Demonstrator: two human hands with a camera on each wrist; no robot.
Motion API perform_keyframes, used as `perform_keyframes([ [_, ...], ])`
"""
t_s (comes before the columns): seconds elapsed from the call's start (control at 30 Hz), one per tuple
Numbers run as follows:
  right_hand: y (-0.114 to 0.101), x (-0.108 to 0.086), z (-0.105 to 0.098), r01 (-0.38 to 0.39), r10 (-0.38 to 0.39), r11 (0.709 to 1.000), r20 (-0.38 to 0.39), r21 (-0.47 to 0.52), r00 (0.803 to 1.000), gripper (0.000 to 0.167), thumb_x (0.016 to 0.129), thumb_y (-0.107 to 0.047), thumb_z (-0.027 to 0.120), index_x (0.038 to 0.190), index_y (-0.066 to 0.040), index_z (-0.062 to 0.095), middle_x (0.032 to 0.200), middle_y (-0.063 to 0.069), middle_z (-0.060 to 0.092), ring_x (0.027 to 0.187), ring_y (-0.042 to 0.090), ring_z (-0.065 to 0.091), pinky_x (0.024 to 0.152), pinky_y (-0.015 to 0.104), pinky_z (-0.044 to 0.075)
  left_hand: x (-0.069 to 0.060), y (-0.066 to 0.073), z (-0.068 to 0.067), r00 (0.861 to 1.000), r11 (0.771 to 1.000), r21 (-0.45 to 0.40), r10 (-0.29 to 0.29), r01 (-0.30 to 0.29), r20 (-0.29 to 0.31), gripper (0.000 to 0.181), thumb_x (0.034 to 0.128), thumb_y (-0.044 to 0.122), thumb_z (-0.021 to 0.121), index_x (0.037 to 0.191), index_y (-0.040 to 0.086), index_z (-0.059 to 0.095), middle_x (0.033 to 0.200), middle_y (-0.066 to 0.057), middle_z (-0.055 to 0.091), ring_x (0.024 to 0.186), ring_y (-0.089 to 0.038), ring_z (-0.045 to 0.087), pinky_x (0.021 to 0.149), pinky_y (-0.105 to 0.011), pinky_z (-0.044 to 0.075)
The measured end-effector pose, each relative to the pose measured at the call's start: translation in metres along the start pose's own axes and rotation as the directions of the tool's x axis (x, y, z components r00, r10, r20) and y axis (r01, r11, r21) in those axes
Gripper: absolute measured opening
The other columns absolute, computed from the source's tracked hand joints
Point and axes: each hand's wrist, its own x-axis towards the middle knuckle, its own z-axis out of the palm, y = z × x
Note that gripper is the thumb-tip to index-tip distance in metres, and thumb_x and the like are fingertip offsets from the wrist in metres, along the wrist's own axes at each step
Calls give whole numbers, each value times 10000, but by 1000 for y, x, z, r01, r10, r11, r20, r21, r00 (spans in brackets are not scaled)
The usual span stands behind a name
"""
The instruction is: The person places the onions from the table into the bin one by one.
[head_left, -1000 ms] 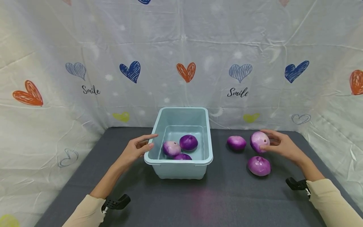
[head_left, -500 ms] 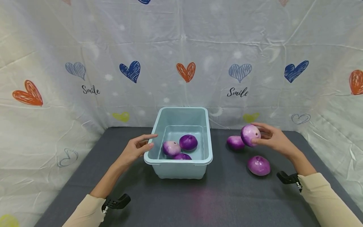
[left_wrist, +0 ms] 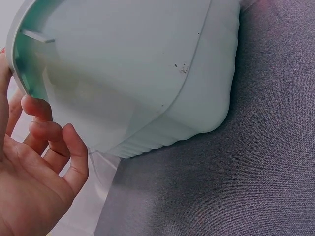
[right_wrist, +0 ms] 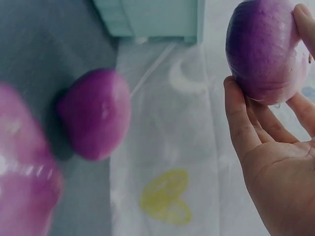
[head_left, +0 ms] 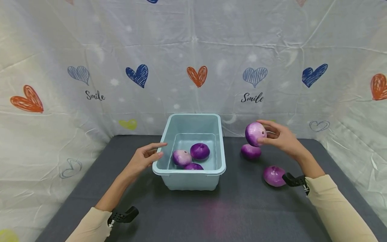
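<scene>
At the left rim of a pale blue box (head_left: 190,181), the left hand (head_left: 142,159) has its index finger and thumb over the edge, the other fingers bent against the outside wall; the left wrist view shows these fingers (left_wrist: 49,130) close up. Several purple onions lie in the box, among them a dark one (head_left: 200,151) and a paler one (head_left: 181,158). The right hand (head_left: 282,138) grips a pale purple onion (head_left: 254,133) in the air, between thumb and fingers, seen also in the right wrist view (right_wrist: 263,54). Below it another onion (head_left: 250,152) lies on the cloth.
One more onion (head_left: 273,176) lies on the dark cloth (head_left: 242,215), nearer the person, beside the right wrist strap (head_left: 294,180). A white curtain (head_left: 223,50) printed with hearts hangs behind the table and along both sides.
The right hand has lifted its onion and carried it left, from beside the onion at the back to above it. The left hand and the box have hardly moved.
</scene>
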Motion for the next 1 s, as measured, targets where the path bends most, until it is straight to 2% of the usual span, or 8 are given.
perform_keyframes([
  [0.1, -6, 6, 6, 16, -16, 1000, 6, 11, 1000, 628, 931, -92, 764, 1502, -98, 501, 1450, 158, 491, 1274, 335, 520, 908, 311, 509, 0, 0, 0, 1000, 1000, 1, 0, 0, -2, 423, 1022, 194, 649, 1428, 83, 600, 1234, -178, 637, 770, -175, 502, 620, -319, 405],
  [0.3, -18, 14, 16, 64, -65, 997, 41, 41, 997, 626, 923, -63, 764, 1494, -80, 507, 1438, 152, 515, 1249, 299, 540, 914, 327, 510, -1, -1, 0, 1000, 1000, -2, -6, 6, -2, 424, 1022, 201, 650, 1429, 91, 601, 1302, -153, 620, 806, -175, 516, 621, -319, 405],
  [0.63, -29, 28, 30, 126, -131, 989, 73, 72, 989, 654, 888, -29, 790, 1483, -82, 524, 1416, 136, 532, 1234, 311, 556, 925, 352, 509, 0, -2, -1, 1000, 1000, 2, 10, -10, 1, 409, 1033, 191, 631, 1431, 103, 603, 1188, -184, 636, 710, -236, 446, 607, -311, 394],
  [0.83, -36, 37, 46, 143, -154, 984, 110, 106, 982, 675, 878, -25, 801, 1488, -75, 517, 1438, 118, 528, 1254, 311, 547, 957, 366, 489, 0, -3, -2, 1000, 1000, 9, -7, 7, 3, 420, 1030, 207, 639, 1436, 108, 599, 1266, -159, 625, 768, -177, 484, 627, -322, 404],
  [1.0, -41, 45, 58, 162, -179, 978, 128, 133, 975, 681, 869, -39, 815, 1483, -61, 520, 1425, 129, 536, 1239, 321, 559, 956, 383, 491, 0, -1, -1, 1000, 1000, 12, -12, 12, 0, 425, 1025, 219, 649, 1435, 114, 602, 1315, -142, 613, 848, -196, 528, 658, -376, 435],
])
